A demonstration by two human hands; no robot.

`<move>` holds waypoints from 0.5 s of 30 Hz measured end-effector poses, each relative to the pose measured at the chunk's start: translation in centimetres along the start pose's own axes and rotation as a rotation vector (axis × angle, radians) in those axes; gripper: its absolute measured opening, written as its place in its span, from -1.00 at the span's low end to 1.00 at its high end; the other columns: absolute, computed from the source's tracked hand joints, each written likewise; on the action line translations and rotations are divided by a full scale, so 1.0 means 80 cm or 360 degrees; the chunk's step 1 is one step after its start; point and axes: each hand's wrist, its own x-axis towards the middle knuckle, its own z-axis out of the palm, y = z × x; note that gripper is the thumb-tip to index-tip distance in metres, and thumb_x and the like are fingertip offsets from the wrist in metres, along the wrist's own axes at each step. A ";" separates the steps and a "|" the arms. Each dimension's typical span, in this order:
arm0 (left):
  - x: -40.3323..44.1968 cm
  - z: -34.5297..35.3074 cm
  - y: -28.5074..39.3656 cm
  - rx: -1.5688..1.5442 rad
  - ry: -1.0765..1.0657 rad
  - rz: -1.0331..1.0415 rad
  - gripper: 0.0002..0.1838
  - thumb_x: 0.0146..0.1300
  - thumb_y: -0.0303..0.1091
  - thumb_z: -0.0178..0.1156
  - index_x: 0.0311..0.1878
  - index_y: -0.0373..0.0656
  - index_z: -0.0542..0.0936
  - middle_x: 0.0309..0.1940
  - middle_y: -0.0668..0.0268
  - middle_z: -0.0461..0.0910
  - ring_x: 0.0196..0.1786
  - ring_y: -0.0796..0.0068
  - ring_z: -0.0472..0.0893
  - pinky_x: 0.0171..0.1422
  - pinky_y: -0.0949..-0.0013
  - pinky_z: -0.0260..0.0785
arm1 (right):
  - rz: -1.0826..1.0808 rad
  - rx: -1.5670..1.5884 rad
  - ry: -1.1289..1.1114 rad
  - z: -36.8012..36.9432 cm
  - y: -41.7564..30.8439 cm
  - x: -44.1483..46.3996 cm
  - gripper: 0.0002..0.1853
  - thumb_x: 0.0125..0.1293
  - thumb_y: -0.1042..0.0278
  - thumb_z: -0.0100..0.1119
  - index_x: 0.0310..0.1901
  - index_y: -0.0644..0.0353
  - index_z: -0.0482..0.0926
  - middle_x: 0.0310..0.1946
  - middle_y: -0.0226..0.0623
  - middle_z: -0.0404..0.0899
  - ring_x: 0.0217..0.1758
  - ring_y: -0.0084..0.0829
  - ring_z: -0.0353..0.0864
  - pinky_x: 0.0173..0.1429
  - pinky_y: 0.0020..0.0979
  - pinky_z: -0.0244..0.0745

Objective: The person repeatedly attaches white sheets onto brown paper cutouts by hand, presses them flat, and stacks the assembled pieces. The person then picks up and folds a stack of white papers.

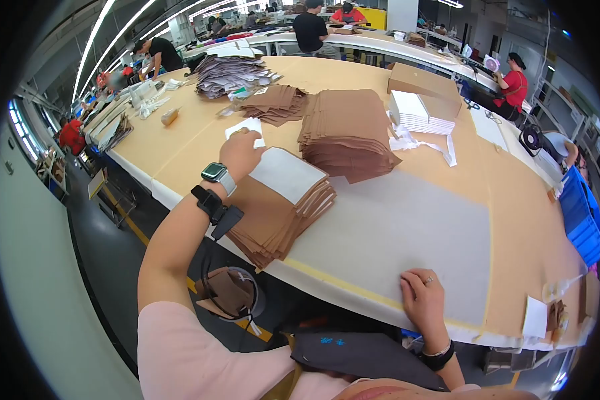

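Note:
My left hand (241,152) reaches past the near stack of brown fabric pieces (263,217), its fingers closed on a small white sheet (255,125) at the stack's far side. A larger white piece (288,175) lies on top of that stack. My right hand (423,300) rests at the table's front edge, on the greyish-white area (393,233). Its fingers are curled together, and nothing shows in them. Beyond the near stack stands a taller pile of brown fabric pieces (345,120).
Behind are a smaller brown pile (275,103), grey-white stacked pieces (230,75), a cardboard box (423,87) and white stacked sheets (420,113). A blue crate (580,213) stands at the right edge. A bin (247,297) sits below the table. Several people work farther back.

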 end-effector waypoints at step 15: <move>0.119 0.056 0.190 -0.0049 -0.0307 0.1015 -0.70 0.30 -0.19 0.27 0.02 -0.10 0.70 -0.12 0.12 0.70 -0.04 0.02 0.65 0.08 0.06 0.49 | 0.0004 0.0035 0.0151 -0.003 0.009 -0.007 -0.92 0.20 0.52 0.34 -0.27 0.16 0.66 -0.27 -0.32 0.66 -0.21 -0.23 0.65 -0.17 -0.28 0.58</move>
